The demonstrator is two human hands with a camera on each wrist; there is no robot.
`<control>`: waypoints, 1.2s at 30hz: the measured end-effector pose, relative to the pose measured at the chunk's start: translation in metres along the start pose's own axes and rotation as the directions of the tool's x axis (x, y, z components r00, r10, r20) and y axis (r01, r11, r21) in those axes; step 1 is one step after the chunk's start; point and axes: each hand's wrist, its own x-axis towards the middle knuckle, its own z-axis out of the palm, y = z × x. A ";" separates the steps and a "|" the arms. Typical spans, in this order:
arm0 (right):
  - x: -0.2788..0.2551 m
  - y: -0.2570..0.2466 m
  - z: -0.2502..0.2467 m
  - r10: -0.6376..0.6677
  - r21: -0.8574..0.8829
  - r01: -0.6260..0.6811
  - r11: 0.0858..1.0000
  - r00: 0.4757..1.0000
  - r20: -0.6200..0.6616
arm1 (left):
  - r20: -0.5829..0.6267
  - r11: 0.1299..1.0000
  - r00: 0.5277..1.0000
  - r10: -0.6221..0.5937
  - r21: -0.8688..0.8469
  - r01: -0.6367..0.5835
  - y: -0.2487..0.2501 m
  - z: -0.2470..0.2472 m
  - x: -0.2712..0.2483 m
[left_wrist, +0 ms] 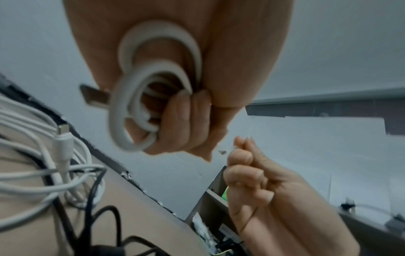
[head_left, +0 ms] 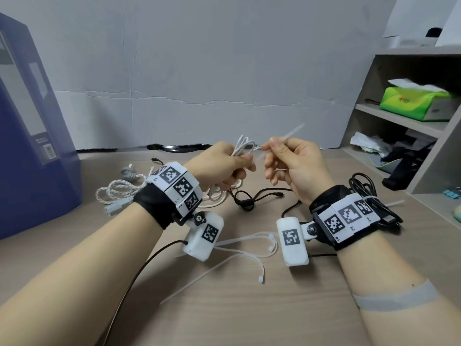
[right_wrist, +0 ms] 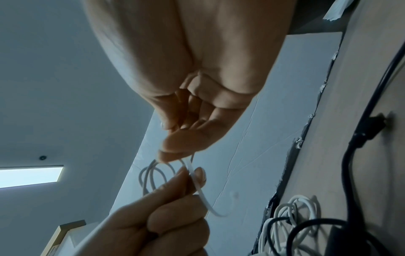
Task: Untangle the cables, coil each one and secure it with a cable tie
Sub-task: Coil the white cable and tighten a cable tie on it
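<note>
My left hand (head_left: 224, 166) grips a coiled white cable (head_left: 243, 146) above the desk; its loops (left_wrist: 140, 97) bulge out of the fist in the left wrist view. My right hand (head_left: 289, 161) pinches a translucent white cable tie (head_left: 287, 134) between thumb and forefinger, right beside the coil. The tie (right_wrist: 197, 183) runs from those fingertips past my left thumb and forefinger. More white cable (head_left: 219, 193) hangs below my left hand. A tangled black cable (head_left: 249, 198) lies on the desk under both hands.
Several loose white cable ties (head_left: 244, 248) lie on the desk near my wrists. A braided white cable with a plug (head_left: 117, 193) lies left, a black cable bundle (head_left: 374, 196) right. A blue box (head_left: 30, 126) stands left; shelves (head_left: 399, 116) with a green tissue pack stand right.
</note>
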 end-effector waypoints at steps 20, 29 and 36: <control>-0.003 -0.006 0.008 -0.001 0.138 -0.010 0.990 0.997 0.082 | -0.390 0.976 0.910 0.142 -0.098 -0.195 -0.006 -0.002 0.011; -0.006 -0.004 0.013 -0.025 0.175 -0.003 0.985 0.988 0.154 | -0.365 0.962 0.910 0.197 -0.110 -0.252 -0.003 0.002 0.011; -0.006 -0.002 0.010 -0.073 0.019 0.070 0.997 0.984 0.165 | -0.342 0.993 0.935 0.090 -0.035 -0.108 -0.007 -0.006 0.013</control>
